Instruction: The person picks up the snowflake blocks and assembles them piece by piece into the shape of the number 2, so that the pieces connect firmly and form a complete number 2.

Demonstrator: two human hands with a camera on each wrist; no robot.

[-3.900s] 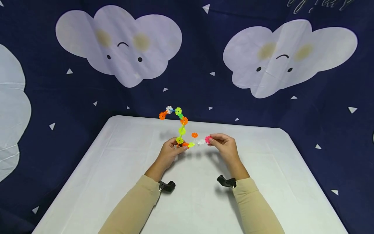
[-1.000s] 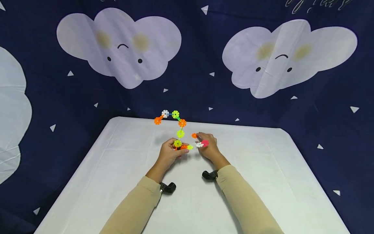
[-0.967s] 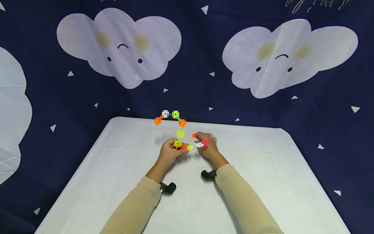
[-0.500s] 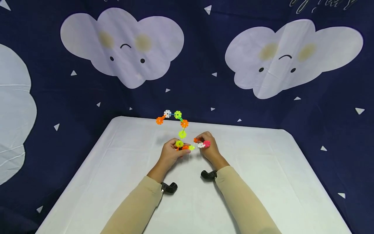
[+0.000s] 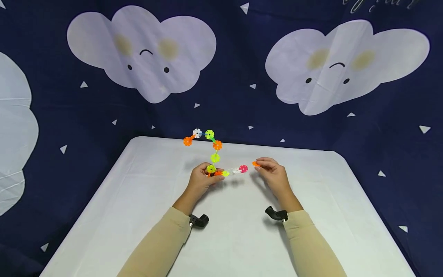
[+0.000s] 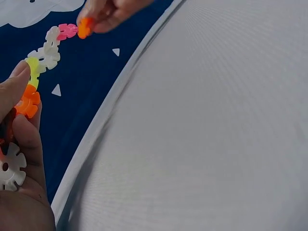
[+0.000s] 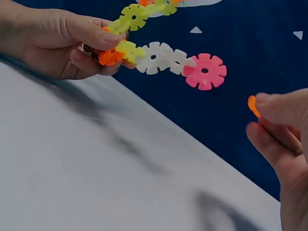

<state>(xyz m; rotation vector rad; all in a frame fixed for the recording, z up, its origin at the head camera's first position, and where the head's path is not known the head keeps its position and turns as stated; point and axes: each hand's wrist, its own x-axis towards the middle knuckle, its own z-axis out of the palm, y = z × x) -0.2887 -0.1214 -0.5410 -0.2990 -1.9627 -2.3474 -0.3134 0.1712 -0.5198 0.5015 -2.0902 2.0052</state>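
My left hand (image 5: 200, 181) grips a chain of notched plastic snowflake discs above the table. From it the chain (image 5: 215, 157) rises and bends left through yellow, orange, green and white discs to an orange end. A second branch runs right through orange, yellow and white discs and ends in a pink disc (image 7: 204, 70). Between thumb and fingers, my right hand (image 5: 275, 177) pinches a loose orange disc (image 7: 253, 106), apart from the pink one. A white disc (image 6: 10, 166) shows by the left palm in the left wrist view. The gripped middle of the chain is partly hidden.
The table (image 5: 221, 238) has a white cover. Behind it hangs a dark blue cloth (image 5: 238, 111) printed with clouds and small triangles. Both wrists wear black camera mounts, such as the left mount (image 5: 199, 221).
My right hand released the pink disc, took the orange disc standing near the white ones, and drew it off to the right. The left hand keeps its grip, nearly still.
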